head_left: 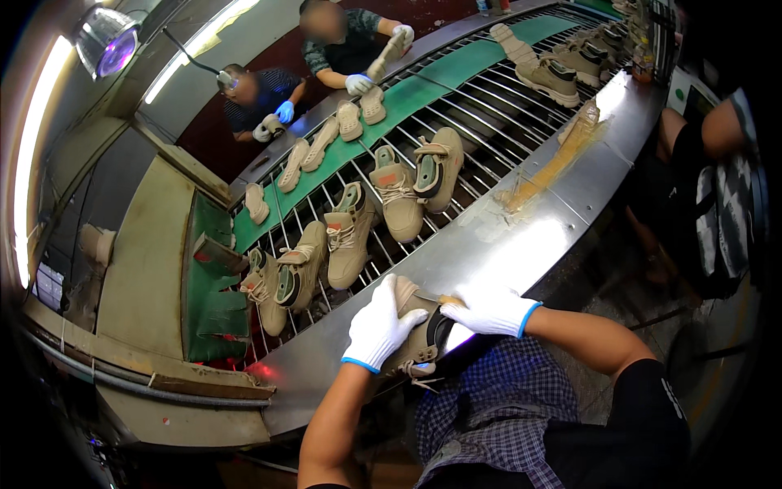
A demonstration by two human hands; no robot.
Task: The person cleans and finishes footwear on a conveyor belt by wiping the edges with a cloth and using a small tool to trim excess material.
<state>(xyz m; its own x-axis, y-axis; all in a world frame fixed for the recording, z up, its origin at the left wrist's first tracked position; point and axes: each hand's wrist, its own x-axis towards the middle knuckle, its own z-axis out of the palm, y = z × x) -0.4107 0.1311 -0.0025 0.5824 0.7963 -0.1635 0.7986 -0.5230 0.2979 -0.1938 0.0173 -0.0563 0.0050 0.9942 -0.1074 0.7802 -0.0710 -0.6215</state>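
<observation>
My left hand point(381, 324), in a white knit glove with a blue cuff, is closed round a tan lace-up shoe point(417, 330) at the near edge of the metal ledge. The shoe lies tilted, its dark collar toward my right and its laces toward me. My right hand point(495, 312), gloved alike, grips a thin tool with a yellowish handle point(450, 301). The tool's narrow grey end reaches to the shoe's surface; its exact kind is too small to tell.
Beyond the metal ledge point(464, 244), several tan shoes point(348, 236) stand on the conveyor's metal bars. Pale soles point(317, 145) lie on a green belt point(432, 85). Two gloved co-workers point(346, 49) handle soles and a shoe across the line. Another person point(684, 204) sits at right. A green flap curtain point(218, 301) hangs at left.
</observation>
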